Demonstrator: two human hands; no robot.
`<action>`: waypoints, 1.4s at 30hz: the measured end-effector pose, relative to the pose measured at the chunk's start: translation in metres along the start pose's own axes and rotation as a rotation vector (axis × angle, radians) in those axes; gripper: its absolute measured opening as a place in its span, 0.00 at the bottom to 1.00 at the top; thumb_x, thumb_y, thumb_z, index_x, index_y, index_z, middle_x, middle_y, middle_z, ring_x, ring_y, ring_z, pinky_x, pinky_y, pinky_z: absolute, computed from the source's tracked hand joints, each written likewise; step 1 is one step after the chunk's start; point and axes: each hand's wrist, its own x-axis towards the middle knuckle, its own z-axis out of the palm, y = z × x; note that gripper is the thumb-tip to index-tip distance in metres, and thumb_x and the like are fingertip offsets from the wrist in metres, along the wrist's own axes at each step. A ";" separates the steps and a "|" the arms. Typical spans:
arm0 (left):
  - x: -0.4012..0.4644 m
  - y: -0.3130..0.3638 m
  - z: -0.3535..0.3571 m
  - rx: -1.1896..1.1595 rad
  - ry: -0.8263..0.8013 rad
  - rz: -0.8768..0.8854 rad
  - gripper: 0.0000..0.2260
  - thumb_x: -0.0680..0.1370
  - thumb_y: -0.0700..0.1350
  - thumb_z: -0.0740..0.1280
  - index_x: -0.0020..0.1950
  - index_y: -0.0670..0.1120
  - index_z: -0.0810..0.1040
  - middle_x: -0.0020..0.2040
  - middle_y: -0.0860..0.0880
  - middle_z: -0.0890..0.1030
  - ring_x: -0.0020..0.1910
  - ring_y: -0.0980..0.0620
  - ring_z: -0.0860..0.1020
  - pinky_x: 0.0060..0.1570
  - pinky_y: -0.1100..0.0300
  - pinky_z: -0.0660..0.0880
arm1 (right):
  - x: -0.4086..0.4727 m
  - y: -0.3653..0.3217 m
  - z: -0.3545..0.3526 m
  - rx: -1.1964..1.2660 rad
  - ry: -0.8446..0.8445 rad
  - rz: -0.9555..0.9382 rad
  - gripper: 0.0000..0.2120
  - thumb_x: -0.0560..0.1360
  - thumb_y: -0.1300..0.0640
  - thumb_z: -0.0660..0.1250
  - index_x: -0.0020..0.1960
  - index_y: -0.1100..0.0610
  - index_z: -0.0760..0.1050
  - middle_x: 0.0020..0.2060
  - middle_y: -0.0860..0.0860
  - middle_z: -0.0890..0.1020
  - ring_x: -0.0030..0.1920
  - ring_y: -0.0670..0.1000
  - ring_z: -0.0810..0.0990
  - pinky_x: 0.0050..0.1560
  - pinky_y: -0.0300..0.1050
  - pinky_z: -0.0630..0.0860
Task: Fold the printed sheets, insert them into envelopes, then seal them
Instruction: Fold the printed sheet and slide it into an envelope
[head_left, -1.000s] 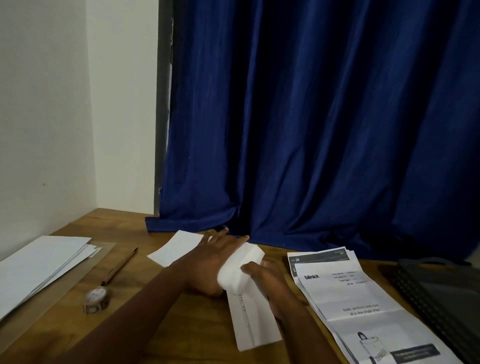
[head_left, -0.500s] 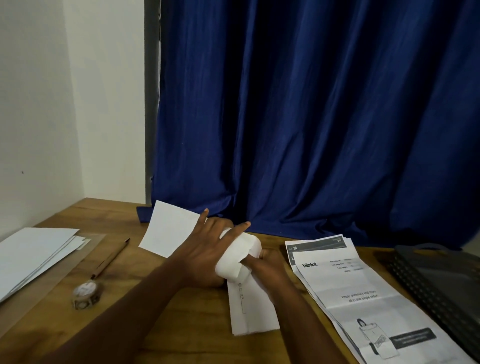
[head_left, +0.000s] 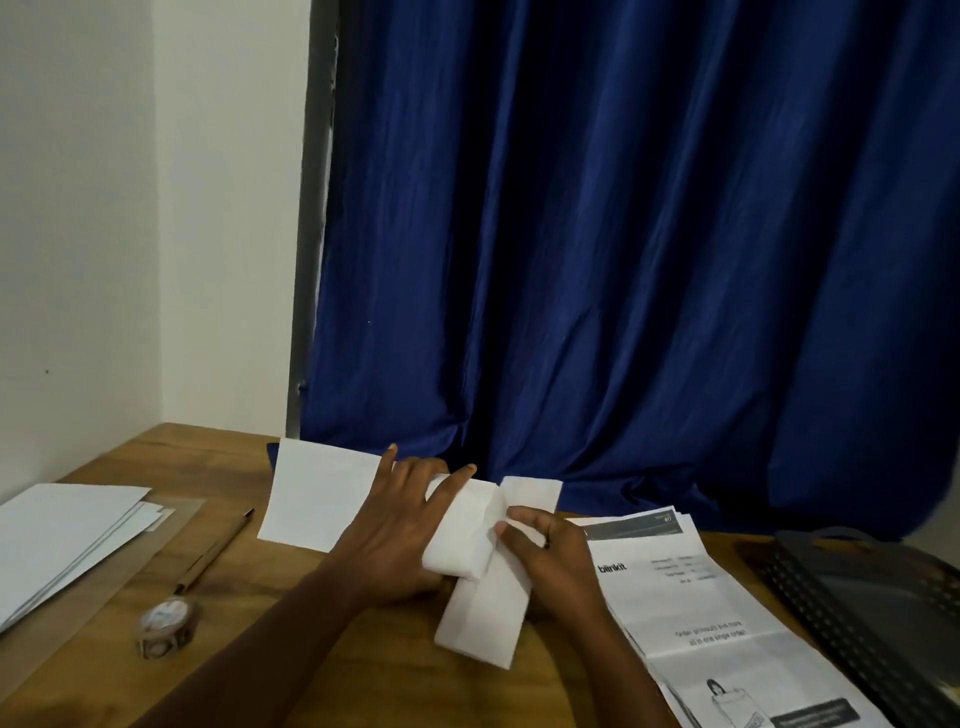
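Head view: lying across the middle of the wooden surface (head_left: 363, 670), a long white printed sheet (head_left: 322, 499), its middle rolled into a loop. Left hand (head_left: 400, 530) pressing on that loop with fingers (head_left: 457, 475) spread and nearly straight. Right hand (head_left: 550, 556) pinching the sheet with curled fingers where the loop crosses the folded part. Sitting to the left, a stack of envelopes (head_left: 62, 535), a pencil (head_left: 213, 553) and a tape roll (head_left: 169, 626). Lying to the right, more printed sheets (head_left: 727, 623) beside a dark tray (head_left: 883, 613)
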 end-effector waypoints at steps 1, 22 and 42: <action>0.000 0.000 -0.002 0.004 -0.009 -0.019 0.52 0.63 0.67 0.71 0.82 0.55 0.53 0.72 0.48 0.66 0.72 0.45 0.67 0.76 0.34 0.50 | -0.002 -0.004 -0.008 -0.040 0.060 -0.053 0.09 0.75 0.54 0.75 0.55 0.47 0.83 0.53 0.43 0.84 0.58 0.48 0.82 0.63 0.50 0.78; -0.002 0.027 -0.027 0.005 0.068 -0.058 0.55 0.63 0.71 0.74 0.83 0.53 0.52 0.74 0.44 0.67 0.73 0.42 0.67 0.77 0.36 0.41 | -0.045 -0.045 -0.077 -0.914 -0.008 -0.250 0.06 0.81 0.40 0.60 0.50 0.41 0.67 0.48 0.41 0.80 0.49 0.44 0.79 0.50 0.45 0.77; -0.003 0.048 -0.020 0.074 0.166 0.163 0.56 0.56 0.71 0.78 0.78 0.49 0.67 0.64 0.44 0.77 0.63 0.43 0.78 0.71 0.34 0.64 | -0.014 -0.060 -0.052 -0.832 -0.046 -0.084 0.22 0.63 0.40 0.78 0.49 0.43 0.70 0.44 0.40 0.78 0.46 0.45 0.78 0.44 0.45 0.74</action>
